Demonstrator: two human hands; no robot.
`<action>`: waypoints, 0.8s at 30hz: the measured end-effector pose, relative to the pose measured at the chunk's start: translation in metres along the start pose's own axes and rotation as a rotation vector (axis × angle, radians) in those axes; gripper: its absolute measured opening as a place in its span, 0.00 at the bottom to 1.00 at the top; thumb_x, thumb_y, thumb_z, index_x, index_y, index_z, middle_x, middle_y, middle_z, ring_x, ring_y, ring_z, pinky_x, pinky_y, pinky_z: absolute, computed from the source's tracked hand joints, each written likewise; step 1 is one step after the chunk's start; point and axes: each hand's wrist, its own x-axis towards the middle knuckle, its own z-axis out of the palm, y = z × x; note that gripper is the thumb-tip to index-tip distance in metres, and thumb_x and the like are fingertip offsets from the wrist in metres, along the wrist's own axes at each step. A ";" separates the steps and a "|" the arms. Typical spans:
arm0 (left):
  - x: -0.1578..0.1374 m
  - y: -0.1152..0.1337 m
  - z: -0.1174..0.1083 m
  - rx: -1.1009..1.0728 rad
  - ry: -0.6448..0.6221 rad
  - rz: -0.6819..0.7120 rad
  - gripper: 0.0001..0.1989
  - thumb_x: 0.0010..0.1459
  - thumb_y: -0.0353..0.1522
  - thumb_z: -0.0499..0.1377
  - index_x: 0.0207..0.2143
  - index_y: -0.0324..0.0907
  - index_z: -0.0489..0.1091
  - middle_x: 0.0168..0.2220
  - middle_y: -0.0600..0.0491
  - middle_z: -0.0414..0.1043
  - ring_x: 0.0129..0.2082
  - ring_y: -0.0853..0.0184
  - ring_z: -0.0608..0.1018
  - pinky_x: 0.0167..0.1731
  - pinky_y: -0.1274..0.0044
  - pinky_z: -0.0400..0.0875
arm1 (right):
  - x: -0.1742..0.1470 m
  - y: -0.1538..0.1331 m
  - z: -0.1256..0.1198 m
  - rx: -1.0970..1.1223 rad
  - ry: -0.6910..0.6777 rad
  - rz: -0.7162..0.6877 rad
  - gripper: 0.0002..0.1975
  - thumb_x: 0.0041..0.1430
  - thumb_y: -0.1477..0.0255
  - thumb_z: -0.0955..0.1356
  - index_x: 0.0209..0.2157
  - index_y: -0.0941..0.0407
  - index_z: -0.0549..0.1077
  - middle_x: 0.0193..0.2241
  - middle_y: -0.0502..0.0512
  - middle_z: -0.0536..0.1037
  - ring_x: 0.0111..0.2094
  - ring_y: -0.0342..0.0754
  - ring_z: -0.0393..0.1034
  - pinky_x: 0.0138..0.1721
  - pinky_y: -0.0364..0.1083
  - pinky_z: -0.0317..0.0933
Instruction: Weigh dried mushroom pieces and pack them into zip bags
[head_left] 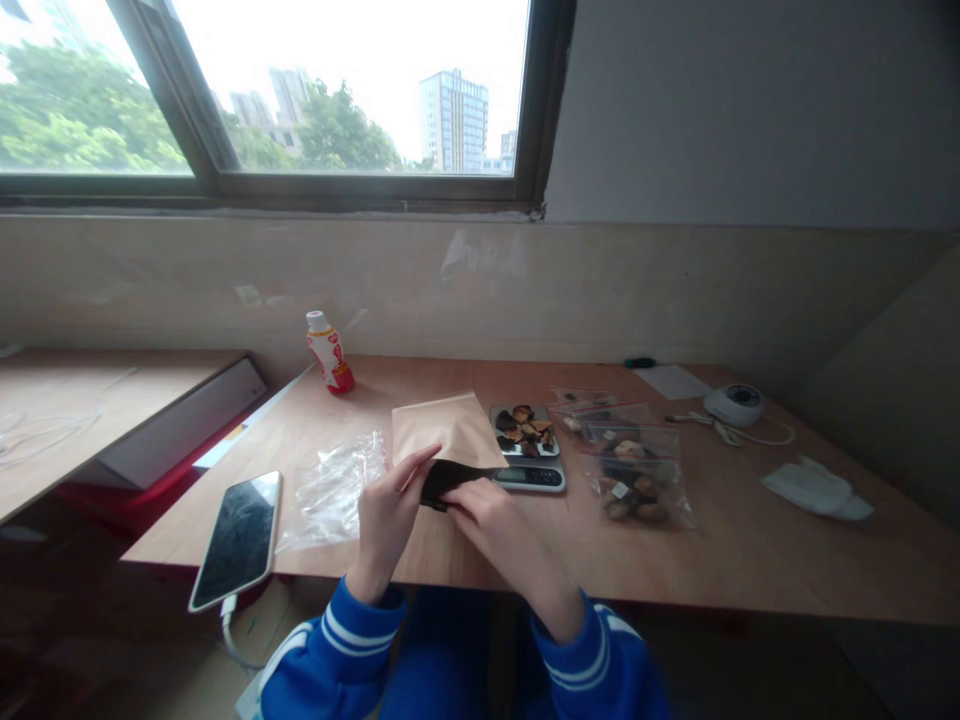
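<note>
Both hands are on a brown kraft paper bag [448, 428] above the front of the table; its mouth faces me, dark inside. My left hand [391, 505] grips the bag's left edge between thumb and fingers. At the lower edge of the mouth, my right hand [491, 515] pinches the bag, its fingertips partly hidden. Just beyond and to the right stands a small digital scale [551, 478], partly covered by the bag. Dark dried slices with pale brown parts, perhaps dried mushrooms [525, 428], lie on its plate.
Clear plastic bags [330, 495] lie left, beside a phone [236, 540] on a cable. Several zip bags with brown pieces [637, 490] are right of the scale. A red-and-white bottle [330, 355] stands behind; a white round device [733, 405] and white tissue [817, 490] sit far right.
</note>
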 end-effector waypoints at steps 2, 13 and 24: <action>0.004 0.001 0.000 -0.008 0.004 -0.004 0.14 0.59 0.35 0.55 0.46 0.50 0.75 0.38 0.57 0.81 0.34 0.67 0.81 0.32 0.80 0.72 | -0.005 -0.002 -0.014 0.105 0.004 0.000 0.12 0.63 0.78 0.63 0.43 0.53 0.76 0.42 0.55 0.79 0.44 0.50 0.74 0.49 0.50 0.67; 0.006 -0.008 0.004 -0.006 0.012 -0.035 0.14 0.59 0.37 0.56 0.45 0.50 0.76 0.38 0.56 0.81 0.35 0.66 0.81 0.34 0.79 0.73 | -0.018 0.017 -0.027 0.535 0.261 0.396 0.10 0.59 0.67 0.67 0.39 0.54 0.79 0.39 0.55 0.81 0.40 0.51 0.77 0.42 0.49 0.71; 0.002 -0.019 0.005 0.004 0.009 -0.005 0.13 0.59 0.37 0.56 0.45 0.50 0.76 0.42 0.56 0.80 0.39 0.64 0.81 0.37 0.77 0.74 | 0.033 0.156 -0.078 0.005 0.550 0.491 0.14 0.58 0.70 0.63 0.38 0.62 0.78 0.38 0.64 0.81 0.39 0.54 0.76 0.43 0.52 0.68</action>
